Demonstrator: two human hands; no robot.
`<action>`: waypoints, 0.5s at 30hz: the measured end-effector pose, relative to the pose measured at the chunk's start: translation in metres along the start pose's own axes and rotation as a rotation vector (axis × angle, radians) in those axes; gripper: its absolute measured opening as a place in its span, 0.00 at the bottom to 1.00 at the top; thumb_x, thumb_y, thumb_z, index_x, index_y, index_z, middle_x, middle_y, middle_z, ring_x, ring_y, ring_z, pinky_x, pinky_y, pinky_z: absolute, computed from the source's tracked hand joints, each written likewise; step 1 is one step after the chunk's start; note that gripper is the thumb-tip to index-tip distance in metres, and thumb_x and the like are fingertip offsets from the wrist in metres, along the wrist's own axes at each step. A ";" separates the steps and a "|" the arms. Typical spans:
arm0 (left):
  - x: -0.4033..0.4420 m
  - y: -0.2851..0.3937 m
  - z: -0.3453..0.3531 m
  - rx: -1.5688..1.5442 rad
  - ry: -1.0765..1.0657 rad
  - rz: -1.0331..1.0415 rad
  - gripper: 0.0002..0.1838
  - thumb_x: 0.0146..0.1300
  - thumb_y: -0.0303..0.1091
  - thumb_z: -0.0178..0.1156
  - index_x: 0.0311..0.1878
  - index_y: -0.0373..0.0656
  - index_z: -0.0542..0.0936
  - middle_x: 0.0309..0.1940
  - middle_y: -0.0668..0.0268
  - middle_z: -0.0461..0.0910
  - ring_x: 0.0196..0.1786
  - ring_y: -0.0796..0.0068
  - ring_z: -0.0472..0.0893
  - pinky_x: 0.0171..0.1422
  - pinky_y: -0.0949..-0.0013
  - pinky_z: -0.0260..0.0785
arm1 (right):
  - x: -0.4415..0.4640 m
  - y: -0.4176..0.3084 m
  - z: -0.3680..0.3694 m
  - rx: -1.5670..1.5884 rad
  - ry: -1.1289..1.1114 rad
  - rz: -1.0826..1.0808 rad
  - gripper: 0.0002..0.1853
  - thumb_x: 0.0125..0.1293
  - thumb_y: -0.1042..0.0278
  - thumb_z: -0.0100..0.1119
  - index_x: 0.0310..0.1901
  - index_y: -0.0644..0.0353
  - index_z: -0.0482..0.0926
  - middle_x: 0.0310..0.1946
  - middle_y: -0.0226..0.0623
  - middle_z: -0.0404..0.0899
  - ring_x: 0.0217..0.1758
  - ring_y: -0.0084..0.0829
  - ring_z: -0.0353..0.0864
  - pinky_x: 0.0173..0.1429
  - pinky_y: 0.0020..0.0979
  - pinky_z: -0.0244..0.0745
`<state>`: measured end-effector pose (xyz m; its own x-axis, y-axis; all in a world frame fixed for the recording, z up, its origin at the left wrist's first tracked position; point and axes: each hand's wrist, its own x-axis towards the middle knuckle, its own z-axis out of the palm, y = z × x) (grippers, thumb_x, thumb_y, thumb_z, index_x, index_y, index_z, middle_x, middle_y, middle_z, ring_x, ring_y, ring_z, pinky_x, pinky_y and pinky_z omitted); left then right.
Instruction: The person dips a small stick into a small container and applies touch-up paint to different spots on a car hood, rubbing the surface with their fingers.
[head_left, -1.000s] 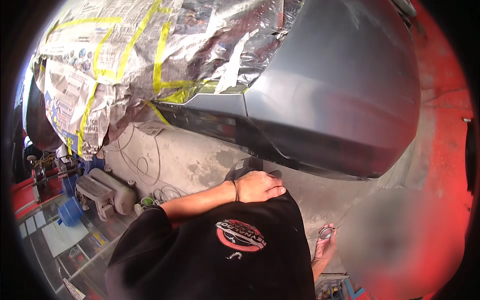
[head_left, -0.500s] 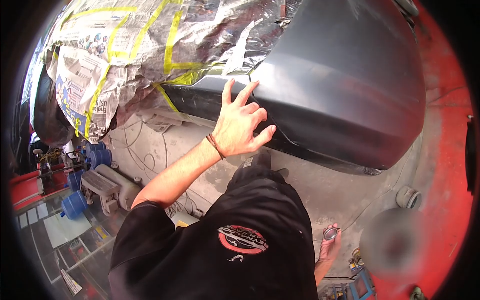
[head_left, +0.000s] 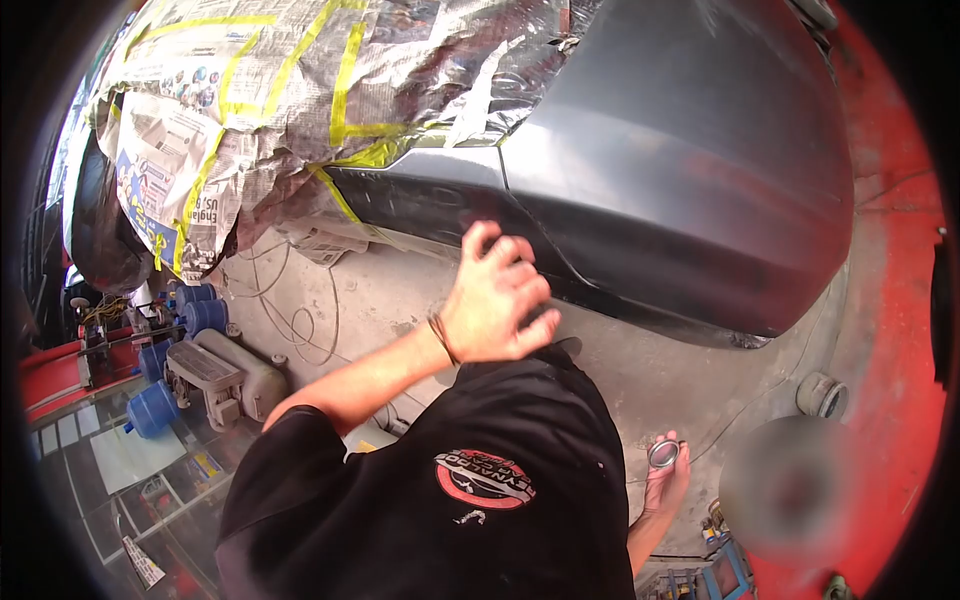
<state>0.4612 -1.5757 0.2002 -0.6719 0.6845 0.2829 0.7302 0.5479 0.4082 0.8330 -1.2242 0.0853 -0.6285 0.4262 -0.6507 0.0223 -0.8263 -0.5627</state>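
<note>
In the head view, my left hand [head_left: 497,300] is just off the lower side of a dark matte car body panel [head_left: 680,170], over its near edge. Its fingers are loosely curled and apart, with nothing between them; slight motion blur softens them. My right hand [head_left: 668,490], low at the right beside my leg, has its fingers around a small round tin [head_left: 663,455] with a shiny metal rim. What is inside the tin is too small to tell. Left of the panel, the car is masked with newspaper sheets [head_left: 290,130] and yellow tape [head_left: 345,85].
A dusty air compressor [head_left: 235,375] and several blue jugs [head_left: 152,410] stand at the left. A hose [head_left: 300,320] curls over the concrete floor. At the right are a round can [head_left: 820,396], a blurred round object [head_left: 783,488] and red flooring [head_left: 900,330].
My left hand has come off the panel, moving down toward my body, and its fingers have curled more. My right hand with the tin has risen very slightly.
</note>
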 end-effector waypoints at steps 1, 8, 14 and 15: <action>-0.007 0.016 0.010 -0.065 0.000 -0.011 0.15 0.61 0.49 0.75 0.37 0.47 0.88 0.35 0.65 0.84 0.56 0.58 0.82 0.78 0.36 0.60 | 0.001 0.000 0.014 -0.020 0.026 0.002 0.11 0.84 0.67 0.65 0.59 0.61 0.81 0.65 0.56 0.86 0.65 0.55 0.89 0.68 0.58 0.89; -0.037 0.087 0.075 -0.754 -0.322 -0.161 0.24 0.76 0.50 0.71 0.63 0.42 0.88 0.37 0.64 0.86 0.40 0.61 0.87 0.59 0.59 0.75 | -0.001 0.001 0.087 -0.110 0.008 0.103 0.07 0.85 0.68 0.63 0.56 0.60 0.82 0.64 0.57 0.86 0.63 0.56 0.90 0.65 0.59 0.91; -0.067 0.089 0.070 -0.904 -0.530 -0.261 0.28 0.78 0.56 0.69 0.66 0.42 0.88 0.37 0.63 0.88 0.37 0.63 0.87 0.59 0.59 0.74 | -0.002 -0.007 0.090 -0.138 -0.020 0.122 0.07 0.87 0.68 0.60 0.57 0.61 0.81 0.64 0.57 0.86 0.62 0.56 0.90 0.64 0.60 0.92; -0.064 0.087 0.063 -0.837 -0.475 -0.259 0.28 0.78 0.57 0.69 0.65 0.43 0.88 0.37 0.63 0.88 0.37 0.63 0.86 0.58 0.59 0.73 | -0.003 -0.009 0.088 -0.138 -0.011 0.118 0.07 0.87 0.68 0.60 0.57 0.61 0.81 0.64 0.57 0.86 0.62 0.56 0.90 0.64 0.60 0.92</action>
<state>0.5752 -1.5415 0.1633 -0.5451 0.8133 -0.2034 0.1221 0.3170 0.9405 0.7660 -1.2506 0.1368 -0.6239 0.3240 -0.7112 0.2025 -0.8119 -0.5475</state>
